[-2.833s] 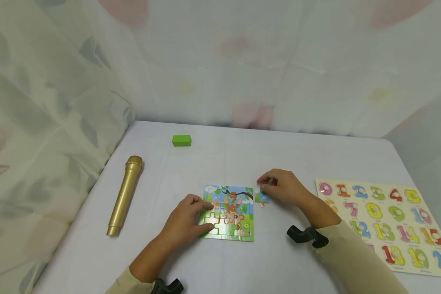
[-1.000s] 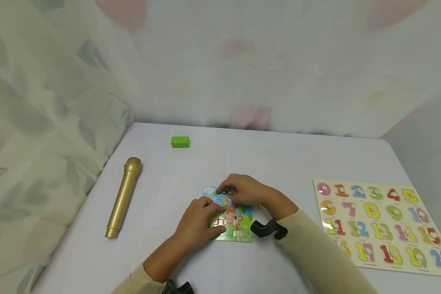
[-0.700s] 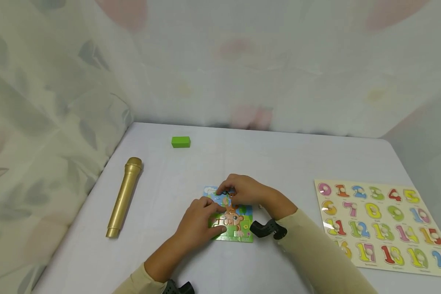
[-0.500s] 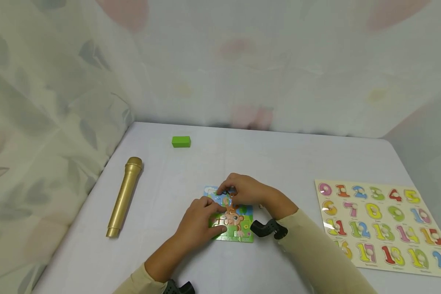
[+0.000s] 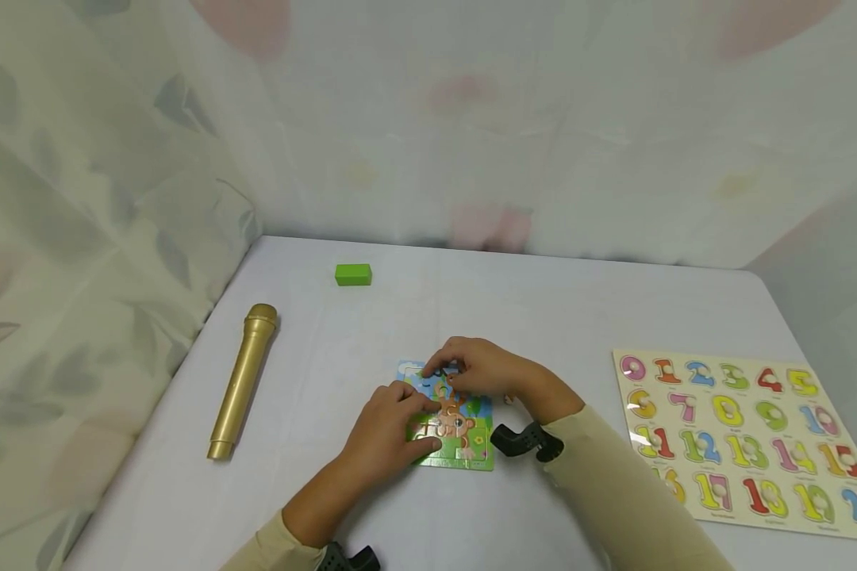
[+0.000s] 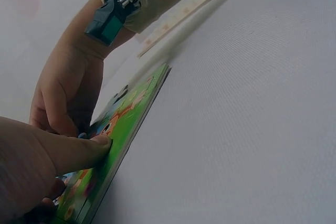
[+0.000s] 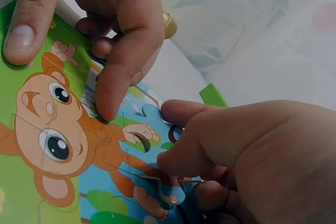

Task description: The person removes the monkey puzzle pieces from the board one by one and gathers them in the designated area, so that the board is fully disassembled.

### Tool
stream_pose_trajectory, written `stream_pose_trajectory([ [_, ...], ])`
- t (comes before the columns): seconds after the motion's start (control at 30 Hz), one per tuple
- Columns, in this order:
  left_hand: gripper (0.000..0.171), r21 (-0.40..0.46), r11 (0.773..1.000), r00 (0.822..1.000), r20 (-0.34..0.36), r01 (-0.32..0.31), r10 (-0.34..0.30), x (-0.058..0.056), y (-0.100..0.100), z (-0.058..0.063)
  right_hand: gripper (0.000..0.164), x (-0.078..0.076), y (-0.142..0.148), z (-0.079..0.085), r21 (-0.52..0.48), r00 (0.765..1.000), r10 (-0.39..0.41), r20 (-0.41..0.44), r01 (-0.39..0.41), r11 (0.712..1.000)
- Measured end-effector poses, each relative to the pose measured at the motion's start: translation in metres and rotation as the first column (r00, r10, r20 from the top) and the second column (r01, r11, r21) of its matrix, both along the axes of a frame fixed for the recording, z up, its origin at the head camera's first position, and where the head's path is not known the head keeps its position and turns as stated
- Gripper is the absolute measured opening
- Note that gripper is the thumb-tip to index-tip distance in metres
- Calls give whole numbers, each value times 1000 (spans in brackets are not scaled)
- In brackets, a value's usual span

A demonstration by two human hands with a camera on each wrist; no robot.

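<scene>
A square jigsaw puzzle (image 5: 471,457) with a monkey picture lies flat on the white table. My left hand (image 5: 378,428) rests on its left side, thumb and index finger stretched out over the picture and touching it. Over the puzzle's upper part, my right hand (image 5: 489,369) pinches a blue puzzle piece (image 7: 152,115) between thumb and fingers. In the right wrist view, raised edges and dark gaps show around the pieces near that thumb. A loose puzzle piece (image 5: 509,400) lies right of the puzzle, mostly hidden under the right wrist.
A cream number board (image 5: 746,424) with colourful numerals lies at the right. To the left is a gold microphone (image 5: 243,381), and a green block (image 5: 353,274) sits toward the back. Patterned cloth (image 5: 471,135) hangs behind the table.
My right hand has moved left from the loose piece beside the puzzle onto the puzzle's upper part. My left hand has shifted slightly right; both have stayed nearly still over the last second.
</scene>
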State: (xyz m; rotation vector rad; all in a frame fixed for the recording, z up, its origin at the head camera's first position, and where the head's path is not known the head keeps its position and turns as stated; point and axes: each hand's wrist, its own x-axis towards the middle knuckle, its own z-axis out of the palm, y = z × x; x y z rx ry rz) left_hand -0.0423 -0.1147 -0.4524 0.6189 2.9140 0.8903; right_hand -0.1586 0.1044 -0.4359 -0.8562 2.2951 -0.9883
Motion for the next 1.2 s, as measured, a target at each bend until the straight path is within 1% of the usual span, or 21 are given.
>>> stream_pose_trajectory([
  [0.13,45,0,1000,1000,8,-6,6,0,0,0,40,0,0,-2,-30,999,-21,32,22,999],
  [0.3,45,0,1000,1000,11,-12,12,0,0,0,32,1,2,-2,-59,995,-57,83,62,996],
  [0.5,44,-2,1000,1000,21,-13,13,0,1,1,25,-2,1,-1,-53,996,-45,77,49,997],
  [0.8,45,-16,1000,1000,20,-10,10,-1,1,-1,22,-7,-1,5,-24,997,-24,74,25,999],
  [0.9,45,-16,1000,1000,19,-9,9,-1,1,0,21,-8,-1,8,-22,996,-11,89,13,1000],
  [1.07,45,-12,1000,1000,22,-11,11,-1,1,0,19,-10,1,13,-18,998,0,69,1,1000],
  [1.2,45,-2,1000,1000,25,-15,15,-1,1,0,18,-10,5,16,-14,998,-10,61,11,1000],
])
